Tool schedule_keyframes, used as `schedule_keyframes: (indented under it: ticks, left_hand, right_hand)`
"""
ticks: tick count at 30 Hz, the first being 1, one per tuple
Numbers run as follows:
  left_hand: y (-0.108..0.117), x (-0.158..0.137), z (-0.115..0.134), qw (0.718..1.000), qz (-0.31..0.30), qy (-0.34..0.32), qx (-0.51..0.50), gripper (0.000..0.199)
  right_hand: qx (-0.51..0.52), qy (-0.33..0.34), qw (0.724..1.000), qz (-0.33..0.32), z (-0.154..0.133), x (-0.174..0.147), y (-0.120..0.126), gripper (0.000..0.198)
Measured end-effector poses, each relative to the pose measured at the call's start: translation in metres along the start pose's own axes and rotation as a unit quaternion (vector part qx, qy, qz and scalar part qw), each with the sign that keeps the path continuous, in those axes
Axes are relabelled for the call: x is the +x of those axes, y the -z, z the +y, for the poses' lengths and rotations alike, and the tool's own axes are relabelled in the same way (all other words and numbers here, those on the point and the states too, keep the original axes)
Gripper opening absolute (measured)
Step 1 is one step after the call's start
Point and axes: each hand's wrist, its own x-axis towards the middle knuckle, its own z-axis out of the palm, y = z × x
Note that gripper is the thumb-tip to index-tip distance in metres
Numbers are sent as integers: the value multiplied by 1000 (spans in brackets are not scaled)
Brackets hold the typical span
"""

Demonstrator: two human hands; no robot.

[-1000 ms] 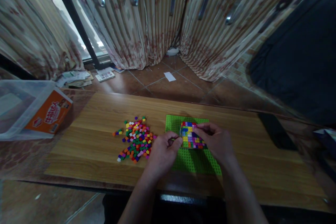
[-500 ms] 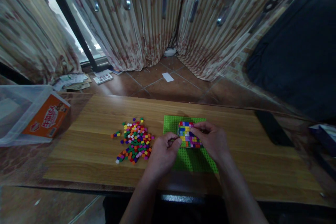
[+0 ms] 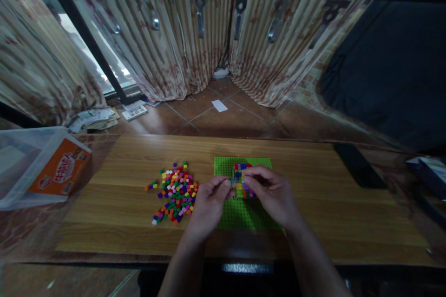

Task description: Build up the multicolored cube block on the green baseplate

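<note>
A multicoloured block built of small toy bricks (image 3: 239,189) stands on the green studded baseplate (image 3: 244,217). My left hand (image 3: 211,202) is at the block's left side, thumb and forefinger pinched together. A tiny green spot shows at these fingertips, too small to name for certain. My right hand (image 3: 273,195) reaches over the block from the right with thumb and forefinger closed at its top. Whatever is between those fingers is hidden, and the hand covers the block's right part. Left of my left hand lies a loose pile of small coloured bricks (image 3: 177,190).
The wooden table (image 3: 114,204) carries a clear plastic box (image 3: 33,137) with an orange label at its left end. Toward the right lies a dark flat object (image 3: 358,165), like a phone. Papers (image 3: 94,118) and striped curtains (image 3: 195,55) are beyond the table.
My right hand has shifted left over the block and hides more of its top. The left fingertips have drawn close together beside it. The whole view has tilted slightly.
</note>
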Motion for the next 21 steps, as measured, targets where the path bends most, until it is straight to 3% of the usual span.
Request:
schedule_keyframes:
  ticks: [5, 10, 18, 21]
  left_hand:
    - [2, -4, 4, 997, -33, 9, -62, 32]
    - [-1, -6, 7, 997, -56, 10, -54, 34]
    - [-2, 3, -6, 998, 14, -36, 55, 28]
    - [-1, 5, -14, 994, 14, -42, 101, 24]
  right_hand:
    - [-25, 65, 995, -69, -9, -3, -10, 13]
    - [-29, 76, 995, -56, -10, -3, -10, 9]
    - [-24, -14, 998, 54, 12, 9, 31, 12]
    - [-39, -63, 996, 48, 23, 10, 40, 16]
